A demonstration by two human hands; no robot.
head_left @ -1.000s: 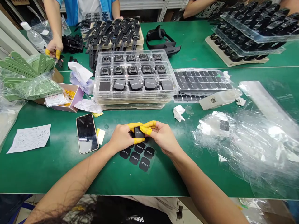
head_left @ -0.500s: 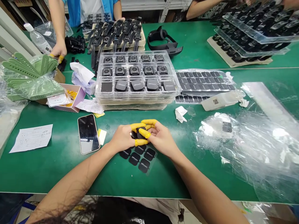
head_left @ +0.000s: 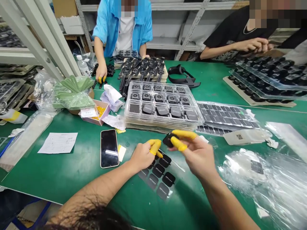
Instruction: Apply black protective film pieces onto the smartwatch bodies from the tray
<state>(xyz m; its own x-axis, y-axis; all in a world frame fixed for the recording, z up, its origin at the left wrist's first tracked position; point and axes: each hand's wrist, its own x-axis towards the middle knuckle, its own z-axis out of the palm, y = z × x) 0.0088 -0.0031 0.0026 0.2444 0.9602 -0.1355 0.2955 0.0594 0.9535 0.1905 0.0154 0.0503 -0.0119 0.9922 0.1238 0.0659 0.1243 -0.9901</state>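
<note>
My right hand [head_left: 200, 153], with yellow finger cots on its thumb and fingertips, pinches a black watch case [head_left: 168, 140] just above the table. Close by on the left, the yellow-covered fingers of my left hand [head_left: 146, 153] are closed on the upper edge of a clear sheet of black stickers [head_left: 158, 170]. Square, rounded stickers with white lettering sit in rows on that sheet, and my fingers cover some of them. Beyond both hands stands a clear tray [head_left: 165, 123] stacked on others, with watch cases in its pockets; those in the front row bear black covers.
A phone [head_left: 109, 148] and a paper slip [head_left: 58, 142] lie left. Green straps [head_left: 74, 95] rest behind them. More sticker sheets [head_left: 225, 116] and crumpled plastic film [head_left: 275, 179] spread right. Across the table, a co-worker's hand [head_left: 101, 72] is near black straps.
My hands have come apart. The right has lifted the watch case up and to the right, while the left has gone down to the sticker sheet. The view has tilted up and shifted left.
</note>
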